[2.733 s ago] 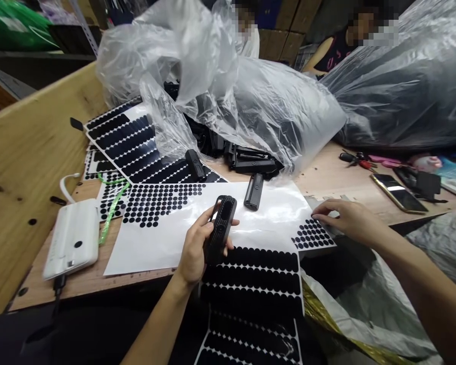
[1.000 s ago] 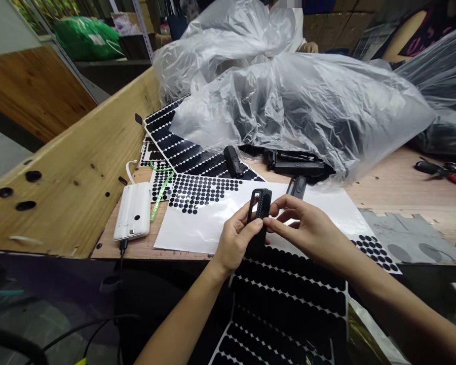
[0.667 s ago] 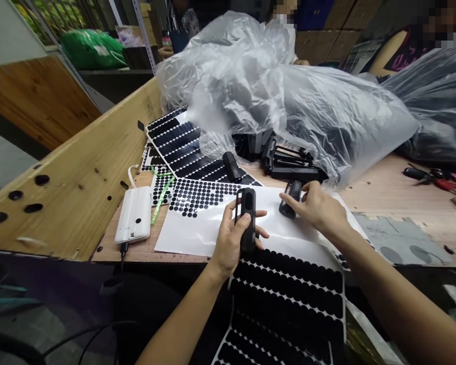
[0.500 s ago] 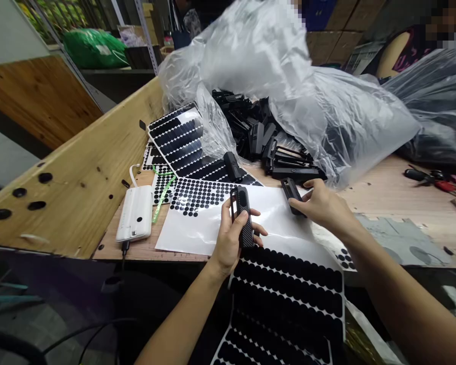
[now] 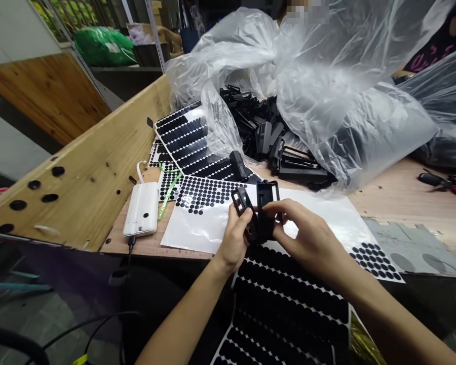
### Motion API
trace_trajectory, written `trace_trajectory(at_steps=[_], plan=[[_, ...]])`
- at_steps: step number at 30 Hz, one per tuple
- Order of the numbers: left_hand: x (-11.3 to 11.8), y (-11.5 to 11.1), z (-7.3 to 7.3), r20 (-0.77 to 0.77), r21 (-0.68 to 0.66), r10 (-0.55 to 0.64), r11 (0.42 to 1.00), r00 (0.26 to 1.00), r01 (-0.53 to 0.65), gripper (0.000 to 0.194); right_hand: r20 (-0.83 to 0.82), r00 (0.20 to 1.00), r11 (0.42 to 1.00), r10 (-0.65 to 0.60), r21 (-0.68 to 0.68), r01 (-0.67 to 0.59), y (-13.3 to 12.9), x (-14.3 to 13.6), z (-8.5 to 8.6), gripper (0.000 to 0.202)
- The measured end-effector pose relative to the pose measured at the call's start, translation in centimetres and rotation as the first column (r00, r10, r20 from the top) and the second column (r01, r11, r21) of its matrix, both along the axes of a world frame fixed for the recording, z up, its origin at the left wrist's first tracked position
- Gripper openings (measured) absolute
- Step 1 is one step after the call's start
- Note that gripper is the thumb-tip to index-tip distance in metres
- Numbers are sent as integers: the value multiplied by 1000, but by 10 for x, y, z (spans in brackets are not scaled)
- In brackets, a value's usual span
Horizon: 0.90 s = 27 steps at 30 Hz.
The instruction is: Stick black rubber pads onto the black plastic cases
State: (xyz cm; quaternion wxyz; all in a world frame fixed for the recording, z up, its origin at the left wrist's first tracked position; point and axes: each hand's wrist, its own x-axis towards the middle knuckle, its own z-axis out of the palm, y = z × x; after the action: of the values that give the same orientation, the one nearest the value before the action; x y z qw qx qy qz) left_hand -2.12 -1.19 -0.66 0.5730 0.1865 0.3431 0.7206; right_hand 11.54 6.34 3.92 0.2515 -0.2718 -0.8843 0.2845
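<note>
In the head view my left hand (image 5: 233,233) is closed around a black plastic housing (image 5: 246,215) with an oblong window near its top. My right hand (image 5: 300,228) grips a second black housing (image 5: 266,213), its hollow inner side facing me. The two housings stand upright side by side, very close; whether they touch I cannot tell. Below them, a sheet of large black round stickers (image 5: 289,299) hangs over the table's front edge. Behind lies a white sheet with small black dots (image 5: 209,192). Another black housing (image 5: 238,166) rests beyond it.
A clear plastic bag (image 5: 327,101) spills a heap of black housings (image 5: 264,134) at the back. On the left, a white power bank (image 5: 140,210) with a cable sits beside a wooden side board (image 5: 87,172). Keys (image 5: 444,182) lie at right. A person is behind the bag.
My right hand has brought its housing left, from above the white sheet to beside the one in my left hand. Both housings are now turned. The plastic bag at the back has shifted.
</note>
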Motion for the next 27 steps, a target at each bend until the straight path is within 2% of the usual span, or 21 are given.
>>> trace_trajectory(at_steps=[2,5,7,11,14,16,18,19,20,21,22,25,27], plan=[[0,0,1,-2,16,17,1000,1000,-17,45,7,998,998,61,25,-61,-3,3,5,29],[0,-1,-1,-32,15,-6,1000,999,6,51,-7,995,983,103,-153,-103,-7,4,8,20],[0,-2,-3,-79,13,-21,1000,997,22,54,-14,999,960,48,-276,-50,-9,2,7,16],[0,-3,-2,-118,-6,-9,1000,993,8,51,-3,997,895,-80,-440,71,-6,1,8,28],[-2,-3,3,-14,-58,-18,998,1000,18,53,-64,987,749,-146,-659,68,-2,4,10,29],[-3,-3,5,28,-75,-7,997,1000,9,52,-155,974,627,-166,-779,-17,0,3,10,29],[-4,-2,4,35,-78,30,997,999,-27,50,-231,958,523,-172,-845,-109,0,0,7,30],[-4,-1,2,33,-74,46,996,998,-43,50,-245,954,490,-171,-862,-134,-1,-3,5,32],[-4,-1,0,32,-65,53,997,998,-51,49,-243,955,480,-168,-867,-136,-2,-6,2,35],[-5,0,-2,32,-56,51,997,998,-49,50,-229,959,503,-166,-857,-117,-3,-9,0,38],[-5,0,-4,35,-46,39,998,999,-37,53,-206,964,556,-166,-827,-81,-4,-11,-3,40],[-7,0,-7,63,-30,-14,999,998,15,59,-136,978,771,-160,-636,38,-3,-13,-8,40],[-8,-1,-7,83,-13,-30,999,996,31,58,-109,981,869,-162,-487,90,0,-9,-9,38]])
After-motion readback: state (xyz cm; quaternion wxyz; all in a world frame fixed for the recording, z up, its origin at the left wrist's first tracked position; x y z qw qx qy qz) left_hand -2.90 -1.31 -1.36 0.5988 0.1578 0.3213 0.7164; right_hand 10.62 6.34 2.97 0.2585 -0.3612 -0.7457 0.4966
